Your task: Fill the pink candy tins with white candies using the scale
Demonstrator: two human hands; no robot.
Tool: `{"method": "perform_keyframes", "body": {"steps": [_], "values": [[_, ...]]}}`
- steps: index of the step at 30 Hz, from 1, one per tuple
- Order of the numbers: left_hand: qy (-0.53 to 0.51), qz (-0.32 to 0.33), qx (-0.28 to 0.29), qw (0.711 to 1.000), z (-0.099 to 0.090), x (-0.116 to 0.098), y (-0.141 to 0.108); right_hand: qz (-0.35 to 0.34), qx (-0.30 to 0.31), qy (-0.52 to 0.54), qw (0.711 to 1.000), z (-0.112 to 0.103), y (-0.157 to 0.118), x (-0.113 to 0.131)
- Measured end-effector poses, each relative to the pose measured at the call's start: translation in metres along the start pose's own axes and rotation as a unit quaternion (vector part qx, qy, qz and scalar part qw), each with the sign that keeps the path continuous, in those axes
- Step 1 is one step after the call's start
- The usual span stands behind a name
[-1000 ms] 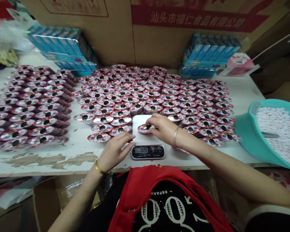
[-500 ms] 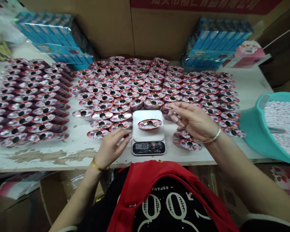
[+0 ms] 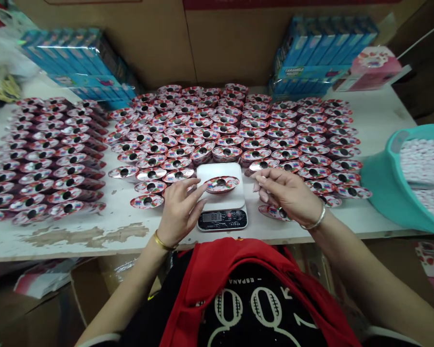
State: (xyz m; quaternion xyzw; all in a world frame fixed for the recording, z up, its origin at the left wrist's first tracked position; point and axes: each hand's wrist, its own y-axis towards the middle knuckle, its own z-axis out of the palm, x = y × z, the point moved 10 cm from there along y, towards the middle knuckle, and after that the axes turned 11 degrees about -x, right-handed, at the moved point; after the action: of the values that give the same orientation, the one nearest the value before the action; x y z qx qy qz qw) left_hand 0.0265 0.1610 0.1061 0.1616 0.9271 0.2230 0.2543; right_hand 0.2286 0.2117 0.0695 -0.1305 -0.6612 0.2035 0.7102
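A white scale (image 3: 220, 205) with a black display panel stands near the table's front edge. On its plate is a red and white oval-topped package (image 3: 222, 184) with a dark round hole in the top. My left hand (image 3: 181, 207) is at the package's left end, fingers apart and reaching over the plate, not closed around it. Right of the scale, my right hand (image 3: 284, 193) has thumb and fingertips pinched together; whatever is between them is too small to make out. Just below that hand lies another oval-topped package (image 3: 275, 212), partly covered.
Rows of similar packages (image 3: 181, 130) fill the table behind the scale, with another block (image 3: 43, 156) at the left. Blue boxes (image 3: 79, 53) stand at the back on both sides. A teal basin (image 3: 386, 178) of small white pieces is at the right.
My left hand has moved right and up to the package on the scale. My right hand has moved slightly down. The view has shifted slightly, and the display reading differs.
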Motion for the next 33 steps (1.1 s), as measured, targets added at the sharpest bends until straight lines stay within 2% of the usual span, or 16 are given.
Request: {"method": "perform_keyframes", "body": {"steps": [4,8,14,18,20,21,23,26,28,30,33], "values": [[0.029,0.027,0.013,0.999,0.012,-0.009,0.001,0.003,0.025,0.003,1.000,0.014,0.000,0.001],[0.033,0.041,0.034,0.998,0.021,-0.014,0.003,0.021,0.032,0.024,0.999,0.020,0.000,-0.005],[0.010,0.015,0.004,1.000,0.025,-0.016,0.020,0.043,0.040,0.029,0.998,0.024,-0.003,-0.017],[0.008,0.031,0.083,0.996,0.041,-0.023,0.027,0.062,0.062,0.008,0.996,0.035,-0.016,-0.025],[-0.019,0.023,0.091,0.995,0.030,-0.015,0.033,0.080,0.081,-0.003,0.993,0.042,-0.023,-0.032],[-0.031,0.012,0.069,0.997,0.015,-0.006,0.039,0.088,0.091,-0.007,0.992,0.044,-0.026,-0.036],[-0.023,-0.019,-0.007,1.000,-0.031,0.024,0.050,0.100,0.102,-0.011,0.990,0.047,-0.029,-0.043],[0.072,-0.085,-0.101,0.989,-0.111,0.093,0.056,0.111,0.095,-0.004,0.989,0.047,-0.030,-0.049],[0.143,-0.135,-0.112,0.974,-0.150,0.145,0.052,0.116,0.079,0.005,0.990,0.045,-0.029,-0.052],[0.180,-0.170,-0.062,0.967,-0.165,0.194,0.044,0.122,0.067,0.009,0.990,0.043,-0.029,-0.055],[0.181,-0.203,0.057,0.961,-0.155,0.247,0.026,0.129,0.068,0.000,0.989,0.045,-0.030,-0.061]]}}
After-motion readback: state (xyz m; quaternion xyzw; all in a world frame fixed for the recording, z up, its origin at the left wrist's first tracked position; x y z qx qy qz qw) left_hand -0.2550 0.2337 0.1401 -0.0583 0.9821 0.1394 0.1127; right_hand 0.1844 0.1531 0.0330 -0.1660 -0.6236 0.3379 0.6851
